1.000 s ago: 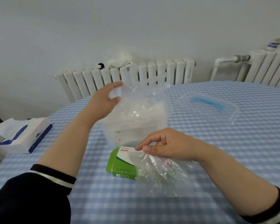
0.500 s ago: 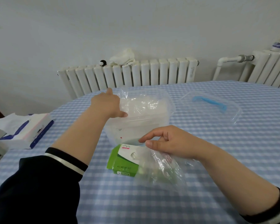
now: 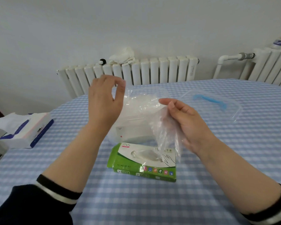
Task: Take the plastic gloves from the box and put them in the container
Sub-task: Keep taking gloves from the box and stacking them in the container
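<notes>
Green cardboard, the glove box [image 3: 142, 161], lies low in the middle of the frame, a wisp of film poking from its slot, so more gloves look left to pull. Just above it the right hand [image 3: 187, 120] pinches a clear plastic glove [image 3: 165, 130] that hangs over the box, not yet dropped in. Left of it, higher up, the left hand [image 3: 104, 98] hovers with fingers loosely curled, seemingly holding nothing, though film behind blurs that. Behind both sits the clear container [image 3: 136, 127], already part filled with gloves. The job looks midway.
</notes>
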Demonstrator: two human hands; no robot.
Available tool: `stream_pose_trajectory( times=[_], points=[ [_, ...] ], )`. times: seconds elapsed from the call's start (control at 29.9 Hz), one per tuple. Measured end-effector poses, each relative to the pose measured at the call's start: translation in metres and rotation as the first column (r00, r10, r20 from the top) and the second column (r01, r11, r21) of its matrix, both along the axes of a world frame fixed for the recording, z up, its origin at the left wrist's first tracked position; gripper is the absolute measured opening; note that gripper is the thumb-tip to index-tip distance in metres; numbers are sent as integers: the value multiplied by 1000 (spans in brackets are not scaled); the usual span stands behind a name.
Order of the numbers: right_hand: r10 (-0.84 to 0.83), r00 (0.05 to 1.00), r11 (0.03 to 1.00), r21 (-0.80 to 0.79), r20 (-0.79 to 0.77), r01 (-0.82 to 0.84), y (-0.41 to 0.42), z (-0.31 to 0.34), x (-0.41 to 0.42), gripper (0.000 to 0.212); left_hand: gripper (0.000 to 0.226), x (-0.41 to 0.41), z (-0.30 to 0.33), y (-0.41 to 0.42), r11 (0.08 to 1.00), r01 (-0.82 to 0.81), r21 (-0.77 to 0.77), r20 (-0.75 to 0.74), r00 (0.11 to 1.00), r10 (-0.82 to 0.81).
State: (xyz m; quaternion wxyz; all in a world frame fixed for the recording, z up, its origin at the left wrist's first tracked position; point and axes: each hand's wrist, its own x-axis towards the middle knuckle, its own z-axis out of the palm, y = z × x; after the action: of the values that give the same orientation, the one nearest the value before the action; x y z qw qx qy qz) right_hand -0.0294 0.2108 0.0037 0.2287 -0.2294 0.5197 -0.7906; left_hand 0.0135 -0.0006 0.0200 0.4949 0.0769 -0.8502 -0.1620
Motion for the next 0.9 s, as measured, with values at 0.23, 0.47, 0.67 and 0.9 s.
stream_pose_trajectory(
  times=[0.23, 0.47, 0.67, 0.9],
  points=[
    [-315, 919, 949, -70, -240, 307, 1, 1, 3, 15, 94, 33, 12, 37, 905, 209, 371, 288, 900, -326],
    [-465, 709, 870, -124, -531, 477, 1, -6, 9, 19, 25, 20, 24, 75, 627, 265, 733, 220, 779, -587],
    [-611, 490, 745, -242, -622, 621, 8, -4, 4, 36, 4, -3, 46, 76, 578, 475, 664, -143, 839, -525],
    [-657, 365, 661, -271, -660, 699, 13, -4, -13, 28, 22, -19, 42, 16, 797, 163, 582, -9, 981, -195]
  ],
)
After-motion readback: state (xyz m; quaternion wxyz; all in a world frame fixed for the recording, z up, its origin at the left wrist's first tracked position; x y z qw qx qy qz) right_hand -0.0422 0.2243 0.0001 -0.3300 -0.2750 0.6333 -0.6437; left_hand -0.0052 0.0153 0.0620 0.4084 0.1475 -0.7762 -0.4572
